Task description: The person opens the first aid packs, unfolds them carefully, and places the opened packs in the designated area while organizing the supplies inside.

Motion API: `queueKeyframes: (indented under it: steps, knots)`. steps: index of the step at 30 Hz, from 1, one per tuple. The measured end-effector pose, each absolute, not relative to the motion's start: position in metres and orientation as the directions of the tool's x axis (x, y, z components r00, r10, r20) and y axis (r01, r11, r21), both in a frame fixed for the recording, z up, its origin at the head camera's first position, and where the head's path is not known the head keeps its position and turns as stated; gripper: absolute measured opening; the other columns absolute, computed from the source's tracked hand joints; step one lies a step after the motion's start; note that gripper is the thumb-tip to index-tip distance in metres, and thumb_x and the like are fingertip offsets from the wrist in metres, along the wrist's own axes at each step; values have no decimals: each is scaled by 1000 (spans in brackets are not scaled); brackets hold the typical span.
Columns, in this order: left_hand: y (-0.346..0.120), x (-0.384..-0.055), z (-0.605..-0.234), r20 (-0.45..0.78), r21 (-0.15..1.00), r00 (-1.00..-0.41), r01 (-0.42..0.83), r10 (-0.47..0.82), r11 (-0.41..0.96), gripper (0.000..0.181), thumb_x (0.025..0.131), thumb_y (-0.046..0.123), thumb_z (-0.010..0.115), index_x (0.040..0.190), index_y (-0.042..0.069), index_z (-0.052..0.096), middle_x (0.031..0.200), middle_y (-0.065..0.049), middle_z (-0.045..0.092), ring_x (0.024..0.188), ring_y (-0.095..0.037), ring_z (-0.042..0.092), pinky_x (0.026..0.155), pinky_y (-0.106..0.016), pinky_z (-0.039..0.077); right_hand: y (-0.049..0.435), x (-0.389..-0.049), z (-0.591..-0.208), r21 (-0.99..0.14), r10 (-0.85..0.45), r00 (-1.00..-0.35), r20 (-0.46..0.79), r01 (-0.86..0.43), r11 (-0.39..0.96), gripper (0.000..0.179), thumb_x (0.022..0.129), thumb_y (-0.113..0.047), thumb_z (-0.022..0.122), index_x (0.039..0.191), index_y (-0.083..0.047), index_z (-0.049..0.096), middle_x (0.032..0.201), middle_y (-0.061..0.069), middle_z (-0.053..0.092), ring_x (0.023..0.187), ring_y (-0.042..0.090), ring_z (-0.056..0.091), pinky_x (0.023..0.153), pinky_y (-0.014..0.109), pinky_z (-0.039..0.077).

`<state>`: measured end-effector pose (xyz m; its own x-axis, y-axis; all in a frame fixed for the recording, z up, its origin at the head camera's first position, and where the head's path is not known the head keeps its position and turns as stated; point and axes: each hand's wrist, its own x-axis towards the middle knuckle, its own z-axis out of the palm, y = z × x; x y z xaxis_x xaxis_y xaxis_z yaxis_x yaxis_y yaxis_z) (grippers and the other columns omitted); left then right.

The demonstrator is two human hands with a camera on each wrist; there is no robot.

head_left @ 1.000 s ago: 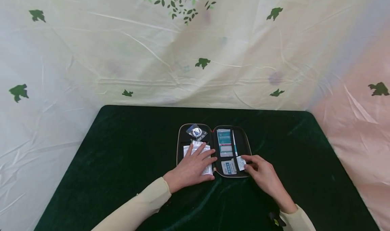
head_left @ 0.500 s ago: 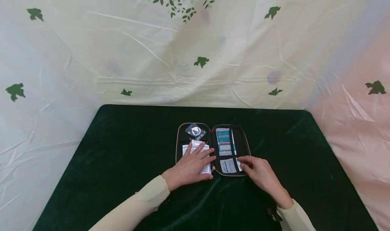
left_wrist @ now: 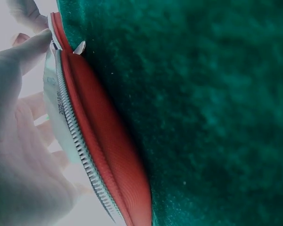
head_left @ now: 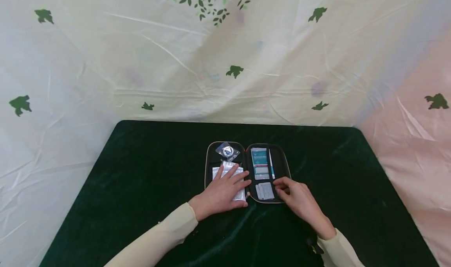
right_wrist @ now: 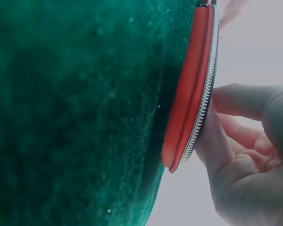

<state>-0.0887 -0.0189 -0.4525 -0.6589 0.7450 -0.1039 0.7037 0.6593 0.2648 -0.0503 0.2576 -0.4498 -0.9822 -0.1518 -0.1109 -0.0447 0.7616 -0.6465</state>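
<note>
A small zip case (head_left: pixel 282 161) lies open flat, its red outer shell (right_wrist: pixel 186 108) showing in the wrist views. My left hand (head_left: pixel 220 192) rests with spread fingers on silvery-white packets (head_left: pixel 239 195) in the left half, covering much of them. In the right half, small white packets (head_left: pixel 265 191) lie low beside a dark elastic band (head_left: pixel 270 169). My right hand (head_left: pixel 301 198) is at the right half's lower right edge, fingers bent. Its thumb and index fingertips are apart beside the band, with nothing showing between them. A teal-and-white packet (head_left: pixel 260 157) sits above.
A round item in a clear wrapper (head_left: pixel 227 151) lies at the top of the case's left half. A thin white-and-teal strip (head_left: pixel 271 163) stands along the band. Dark green velvet (head_left: pixel 158 161) covers the table. A pale printed curtain (head_left: pixel 176 71) hangs behind.
The white packet pinched by my right hand has slid left under the band and now lies with the other small packets. The right hand has shifted slightly left; the left hand has stayed put.
</note>
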Motion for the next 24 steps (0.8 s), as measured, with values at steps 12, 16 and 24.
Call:
queueKeyframes:
  steps: [12, 16, 24]
  knots:
    - [-22, -88, -452, -130, 277, -645, 706, 753, 652, 69, 100, 63, 55, 158, 27, 46, 171, 1, 25, 159, -32, 8, 122, -66, 6, 253, -48, -447, -603, -155, -985, -76, -79, 794, 21, 101, -11, 64, 121, -6, 68, 107, 7, 70, 76, 11, 59, 65, 28, 49]
    - [-24, -88, -451, -126, 266, -648, 707, 751, 655, 68, 101, 64, 53, 158, 27, 46, 171, 0, 23, 159, -32, 8, 122, -66, 6, 251, -49, -447, -596, -152, -987, -47, -94, 797, 22, 101, -11, 65, 122, -6, 69, 109, 8, 69, 84, 13, 60, 71, 31, 52]
    - [-25, -91, -451, -74, 256, -635, 733, 769, 630, 70, 99, 66, 55, 157, 28, 47, 172, 0, 22, 159, -31, 11, 121, -69, 10, 250, -50, -446, -604, -144, -987, -79, -67, 794, 25, 102, -16, 65, 126, -7, 69, 113, 9, 71, 84, 14, 61, 70, 32, 52]
